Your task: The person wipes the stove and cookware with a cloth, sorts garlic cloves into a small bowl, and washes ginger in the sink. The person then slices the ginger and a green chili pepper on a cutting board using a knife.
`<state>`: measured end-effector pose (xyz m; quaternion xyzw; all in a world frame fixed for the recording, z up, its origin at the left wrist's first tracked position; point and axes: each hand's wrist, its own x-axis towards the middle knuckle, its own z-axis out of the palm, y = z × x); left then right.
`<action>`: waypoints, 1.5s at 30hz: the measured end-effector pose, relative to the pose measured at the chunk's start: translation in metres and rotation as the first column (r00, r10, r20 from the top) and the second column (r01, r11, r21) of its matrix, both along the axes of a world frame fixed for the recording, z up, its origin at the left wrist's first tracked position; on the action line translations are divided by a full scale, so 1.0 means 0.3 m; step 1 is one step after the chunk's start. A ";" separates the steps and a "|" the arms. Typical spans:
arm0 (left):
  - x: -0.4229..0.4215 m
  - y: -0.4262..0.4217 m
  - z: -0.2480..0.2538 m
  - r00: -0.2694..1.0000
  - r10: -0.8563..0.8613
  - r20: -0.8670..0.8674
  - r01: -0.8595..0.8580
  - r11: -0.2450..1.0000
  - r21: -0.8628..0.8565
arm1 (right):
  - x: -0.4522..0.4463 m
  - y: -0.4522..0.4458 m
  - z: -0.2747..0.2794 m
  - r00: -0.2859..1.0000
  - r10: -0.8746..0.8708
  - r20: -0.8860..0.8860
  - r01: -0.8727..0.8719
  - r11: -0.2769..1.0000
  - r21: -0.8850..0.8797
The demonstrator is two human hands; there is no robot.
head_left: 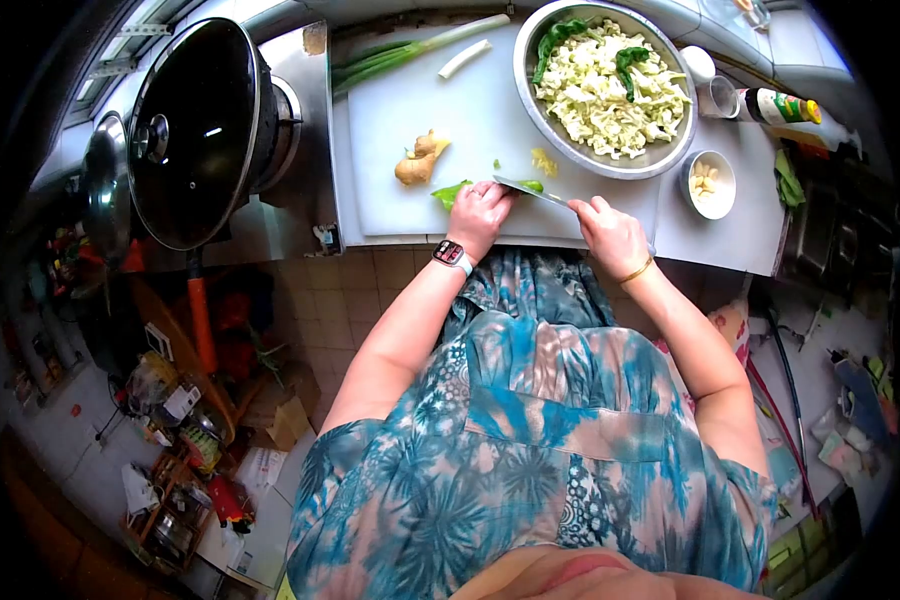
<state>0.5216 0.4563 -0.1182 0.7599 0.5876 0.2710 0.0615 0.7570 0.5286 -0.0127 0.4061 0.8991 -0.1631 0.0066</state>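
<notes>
My left hand (478,215), fingers curled, presses a bright green vegetable piece (450,194), which looks like green pepper, onto the white cutting board (390,215). My right hand (612,238) is closed round the handle of a kitchen knife (532,190). Its blade points left, its tip beside my left fingertips, with a bit of green next to it. Behind my hands lie a knob of ginger (420,160) and a small heap of yellowish chopped bits (543,162). Across the back of the board rest a green onion (425,50) and a short white stalk (465,59).
A big metal bowl (523,105) of chopped pale vegetable with dark green pieces stands at the back right. Right of it are a small bowl (692,205) of garlic cloves, a glass (718,97) and a bottle (770,106). A lidded black wok (195,130) occupies the stove at left.
</notes>
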 end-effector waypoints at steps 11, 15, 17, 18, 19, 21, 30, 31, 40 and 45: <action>-0.016 -0.009 0.000 1.000 0.004 -0.012 -0.005 1.000 -0.030 | -0.053 -0.006 -0.197 0.997 0.002 -0.073 -0.002 1.000 0.003; -0.020 -0.002 0.006 0.998 -0.003 0.055 0.004 1.000 -0.013 | -0.044 0.035 -0.228 0.961 -0.079 -0.263 0.057 0.994 -0.092; -0.021 -0.001 0.001 0.999 -0.003 0.054 0.004 1.000 -0.014 | -0.045 0.042 -0.173 0.968 -0.055 -0.245 0.037 0.996 -0.079; -0.019 -0.003 -0.011 0.998 -0.003 0.059 0.004 1.000 -0.017 | -0.040 0.026 -0.139 0.977 -0.047 -0.206 0.039 0.998 -0.045; -0.021 -0.007 -0.018 0.998 -0.002 0.058 0.003 1.000 -0.018 | -0.039 0.008 -0.109 0.984 -0.039 -0.173 0.038 0.999 -0.013; -0.020 -0.007 -0.030 0.997 -0.003 0.075 0.002 1.000 0.014 | -0.034 -0.023 -0.064 0.989 -0.039 -0.140 0.038 0.999 -0.010; -0.022 -0.008 -0.031 0.999 -0.012 0.044 0.011 0.999 0.033 | -0.041 -0.073 -0.041 0.997 -0.075 -0.011 0.075 0.997 0.005; -0.022 -0.008 -0.031 0.999 -0.014 0.044 0.012 0.999 0.034 | -0.043 -0.078 -0.045 0.997 -0.073 -0.014 0.073 0.997 0.010; -0.025 -0.014 -0.024 1.000 -0.009 -0.006 0.008 0.999 -0.046 | -0.078 -0.093 -0.185 0.997 -0.076 -0.014 0.076 0.996 0.047; -0.018 -0.018 0.006 0.994 0.001 0.105 -0.002 1.000 0.016 | -0.095 -0.031 -0.256 0.962 -0.208 -0.177 0.189 0.975 -0.121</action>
